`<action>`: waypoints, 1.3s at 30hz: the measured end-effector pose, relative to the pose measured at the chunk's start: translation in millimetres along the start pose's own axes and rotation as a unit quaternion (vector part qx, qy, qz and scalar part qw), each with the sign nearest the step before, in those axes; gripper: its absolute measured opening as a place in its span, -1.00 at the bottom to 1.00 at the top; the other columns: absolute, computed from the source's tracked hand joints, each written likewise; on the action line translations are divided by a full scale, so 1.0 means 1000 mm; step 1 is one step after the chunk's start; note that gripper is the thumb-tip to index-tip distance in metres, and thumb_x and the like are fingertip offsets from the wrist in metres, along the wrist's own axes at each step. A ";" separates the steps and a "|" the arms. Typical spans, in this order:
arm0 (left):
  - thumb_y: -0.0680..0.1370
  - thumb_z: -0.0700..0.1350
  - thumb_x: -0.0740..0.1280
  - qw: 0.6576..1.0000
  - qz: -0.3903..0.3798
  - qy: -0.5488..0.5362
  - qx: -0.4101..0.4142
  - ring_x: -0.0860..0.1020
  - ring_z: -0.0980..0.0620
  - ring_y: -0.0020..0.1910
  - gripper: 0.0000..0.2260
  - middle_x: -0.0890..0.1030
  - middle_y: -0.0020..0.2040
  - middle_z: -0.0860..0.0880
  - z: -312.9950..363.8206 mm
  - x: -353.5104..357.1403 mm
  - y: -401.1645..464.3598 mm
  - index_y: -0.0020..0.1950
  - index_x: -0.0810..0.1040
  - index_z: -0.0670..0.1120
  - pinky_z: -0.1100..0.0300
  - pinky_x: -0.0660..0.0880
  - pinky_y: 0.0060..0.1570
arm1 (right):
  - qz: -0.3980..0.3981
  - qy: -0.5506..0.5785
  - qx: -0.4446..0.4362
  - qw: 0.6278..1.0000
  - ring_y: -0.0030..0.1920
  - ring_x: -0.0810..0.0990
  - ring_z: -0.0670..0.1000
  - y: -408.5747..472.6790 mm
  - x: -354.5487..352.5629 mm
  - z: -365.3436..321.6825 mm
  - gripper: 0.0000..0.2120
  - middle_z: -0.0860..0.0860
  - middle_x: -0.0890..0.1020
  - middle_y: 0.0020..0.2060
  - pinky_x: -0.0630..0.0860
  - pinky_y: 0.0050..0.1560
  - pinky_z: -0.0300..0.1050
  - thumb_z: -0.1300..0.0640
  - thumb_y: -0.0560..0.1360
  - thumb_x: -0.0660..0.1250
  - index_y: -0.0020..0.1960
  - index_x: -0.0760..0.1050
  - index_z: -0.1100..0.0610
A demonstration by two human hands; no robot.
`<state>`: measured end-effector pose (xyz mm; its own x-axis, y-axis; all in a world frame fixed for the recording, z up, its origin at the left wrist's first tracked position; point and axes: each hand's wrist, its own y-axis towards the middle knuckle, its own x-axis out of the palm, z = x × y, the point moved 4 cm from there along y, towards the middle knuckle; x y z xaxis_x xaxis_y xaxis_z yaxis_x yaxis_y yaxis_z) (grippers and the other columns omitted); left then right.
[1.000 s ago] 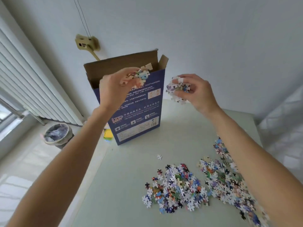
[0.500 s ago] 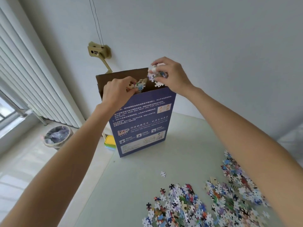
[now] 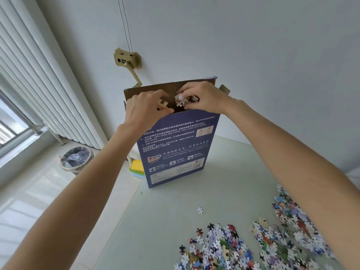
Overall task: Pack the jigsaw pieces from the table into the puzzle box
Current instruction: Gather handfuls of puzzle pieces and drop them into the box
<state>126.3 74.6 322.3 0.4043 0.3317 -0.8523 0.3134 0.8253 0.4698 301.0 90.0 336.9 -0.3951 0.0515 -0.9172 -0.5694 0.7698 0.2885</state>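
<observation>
Blue cardboard puzzle box [image 3: 175,149] stood upright on the pale green bench [image 3: 175,211], near its far left edge, top flap open and brown inside showing. Both hands raised at the box mouth. Left hand [image 3: 145,110] curled around a few jigsaw pieces, one tan-backed piece [image 3: 162,103] poking out past the fingers, right at the box's front rim. Right hand [image 3: 202,97] gripped a small clump of white-backed pieces [image 3: 180,101], held inside the open mouth against the brown back flap. Hands just beside each other, not clearly touching. How many pieces in either hand: could not tell.

Loose jigsaw pieces [image 3: 253,246] lay in a wide scatter on the bench, lower right, mixed colours up and white backs up, partly hidden under the right forearm. One single white piece [image 3: 200,210] lay apart, between the scatter and the box.

Beside the box on the left, a small stack of lidded containers [image 3: 137,167], yellow on top, green and blue below, touching or nearly touching the box side. Beyond the bench edge on the floor, a round waste bin [image 3: 77,158] lined with a plastic bag. White radiator fins [image 3: 39,90] along the left wall, window frame [image 3: 17,129] at far left. Tan wall bracket [image 3: 127,60] with a crank handle and two thin cords running up, behind the box
</observation>
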 end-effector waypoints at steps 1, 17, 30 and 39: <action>0.44 0.21 0.34 1.000 0.008 -0.004 0.006 0.58 -0.05 -0.05 -0.63 0.62 0.04 0.06 0.000 0.000 0.000 0.18 0.51 0.08 0.15 0.40 -0.22 | -0.004 0.009 0.010 1.000 0.14 0.52 0.03 0.000 0.000 0.000 -0.78 0.06 0.57 0.14 0.46 0.16 0.01 0.19 0.42 0.42 0.07 0.60 0.16; 0.56 0.01 0.24 0.981 0.118 0.045 0.148 0.55 0.00 -0.11 -0.79 0.64 -0.11 0.04 0.021 -0.006 -0.027 0.06 0.60 -0.02 0.20 0.43 -0.28 | 0.060 0.102 0.058 0.991 0.15 0.51 -0.14 -0.019 0.008 -0.009 -0.78 -0.02 0.60 0.14 0.41 0.18 -0.32 0.17 0.54 0.28 0.16 0.56 0.11; 0.50 -0.02 0.32 0.978 -0.104 -0.181 -0.019 0.53 0.04 -0.02 -0.71 0.58 0.01 0.05 0.046 0.108 -0.203 0.21 0.49 0.01 0.11 0.55 -0.12 | 0.070 0.185 0.382 0.903 0.14 0.54 -0.07 -0.278 0.157 -0.054 -0.70 -0.01 0.59 0.14 0.43 0.25 -0.12 0.22 0.51 0.30 0.24 0.50 0.15; 0.26 0.28 0.47 0.831 -0.547 -0.040 -0.089 0.25 -0.17 0.31 -0.02 0.23 0.35 -0.17 0.087 0.214 -0.337 0.50 0.04 -0.01 -0.03 0.39 0.21 | -0.306 0.099 0.565 0.760 0.46 -0.29 0.27 -0.403 0.269 -0.065 0.18 0.07 -0.26 0.49 -0.08 0.32 0.46 -0.38 0.17 0.42 0.49 -0.28 -0.13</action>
<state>182.3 -172.1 1.8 0.0182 -0.6879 -0.7255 0.4025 0.6693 -0.6245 377.0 -247.6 -8.5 -0.4701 -0.5470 -0.6927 0.2469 0.6720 -0.6982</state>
